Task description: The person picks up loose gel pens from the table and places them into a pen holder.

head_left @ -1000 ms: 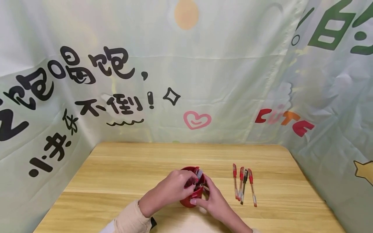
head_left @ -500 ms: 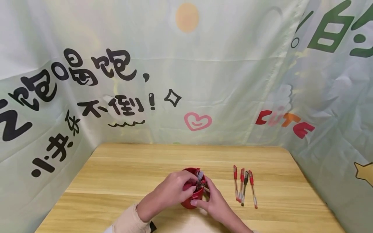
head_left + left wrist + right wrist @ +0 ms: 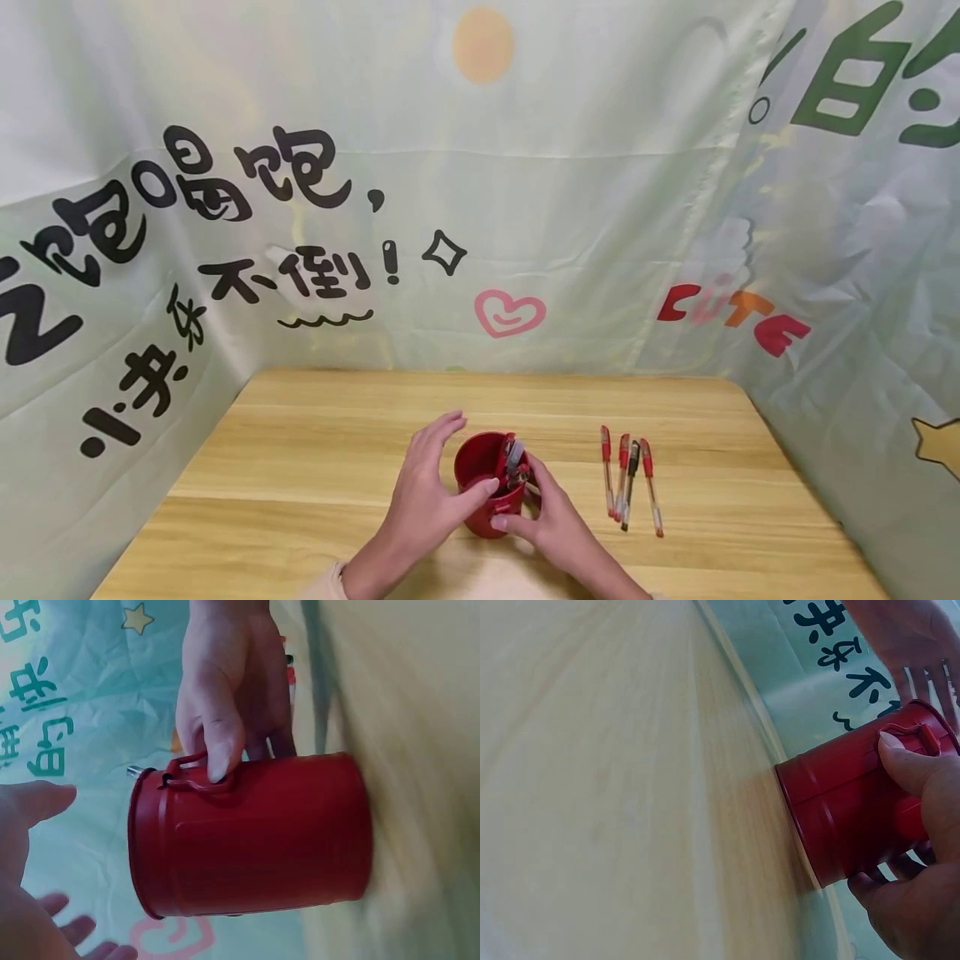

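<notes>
A small red metal bucket [image 3: 474,460] with wire side handles stands on the table. Several pens [image 3: 514,460], some with red caps, lean together at the right inside of it. My right hand [image 3: 558,518] grips the bucket's right side; in the right wrist view its thumb presses on a side handle [image 3: 907,732]. To the left of the rim my left hand [image 3: 422,493] is spread and holds nothing. Its thumb overlaps the rim in the head view, while in the left wrist view the left hand [image 3: 30,885] is apart from the bucket [image 3: 262,832].
Right of the bucket, several gel pens [image 3: 630,483] lie side by side on the wooden table [image 3: 322,450], one black-capped and the others red-capped. Printed fabric [image 3: 585,225] hangs behind the table and along both sides.
My left hand has come out of the bucket, let go of the pens and moved left, its fingers opening out. The right hand keeps its hold on the bucket.
</notes>
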